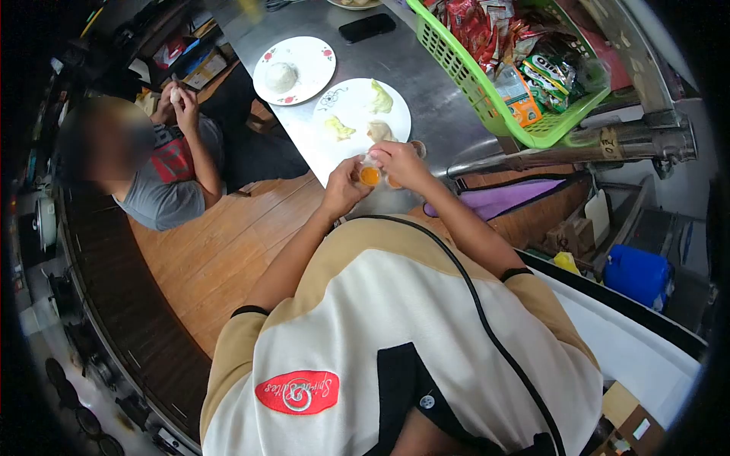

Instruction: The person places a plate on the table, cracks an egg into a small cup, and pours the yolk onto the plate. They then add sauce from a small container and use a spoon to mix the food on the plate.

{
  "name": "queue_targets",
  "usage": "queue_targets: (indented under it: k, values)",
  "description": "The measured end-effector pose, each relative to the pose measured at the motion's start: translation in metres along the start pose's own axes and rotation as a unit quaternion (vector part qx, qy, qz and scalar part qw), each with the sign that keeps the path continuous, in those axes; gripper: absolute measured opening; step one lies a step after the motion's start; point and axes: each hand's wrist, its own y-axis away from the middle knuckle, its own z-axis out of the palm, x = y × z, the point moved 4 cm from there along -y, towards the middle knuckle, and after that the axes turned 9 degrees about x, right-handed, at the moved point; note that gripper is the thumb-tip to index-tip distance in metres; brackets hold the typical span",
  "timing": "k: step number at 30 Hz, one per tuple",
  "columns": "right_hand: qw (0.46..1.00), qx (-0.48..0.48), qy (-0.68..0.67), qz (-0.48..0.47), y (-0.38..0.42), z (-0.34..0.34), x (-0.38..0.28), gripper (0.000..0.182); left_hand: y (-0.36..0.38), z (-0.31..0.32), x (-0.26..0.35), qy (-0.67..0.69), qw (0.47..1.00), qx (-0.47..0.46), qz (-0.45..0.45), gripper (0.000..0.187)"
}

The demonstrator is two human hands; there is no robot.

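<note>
Here, left hand [344, 185] and right hand [401, 162] pinch a filled wrapper [370, 174] closed; three folded dumplings [380, 99] already lie on the plate [351, 104].

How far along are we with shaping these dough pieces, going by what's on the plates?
Three folded pieces already lie on the near plate: a green piece, a yellowish piece and a pale piece. In hand: the left hand and right hand hold an open wrapper with orange filling, not yet closed. Left: a dough ball sits unshaped on the far plate.
</note>
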Motion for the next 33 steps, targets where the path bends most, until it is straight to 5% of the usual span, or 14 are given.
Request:
queue_targets:
  k: [3,8,24,33]
  values:
    - [0.995,-0.002,0.043,-0.095,-0.012,0.015,-0.010,0.021,0.002,-0.007,-0.017,-0.022,0.999,0.022,-0.019,0.074]
    - [0.989,-0.076,0.065,-0.108,-0.022,0.037,-0.012,0.022,0.016,-0.021,-0.022,-0.042,0.996,0.070,-0.030,0.087]
    - [0.995,-0.047,0.056,-0.071,-0.046,0.033,-0.029,0.019,0.001,-0.030,-0.002,-0.054,0.991,0.116,-0.026,0.085]
    - [0.988,-0.044,0.013,-0.149,-0.062,0.023,-0.039,0.018,-0.041,-0.039,0.011,-0.050,0.995,0.088,0.003,0.080]
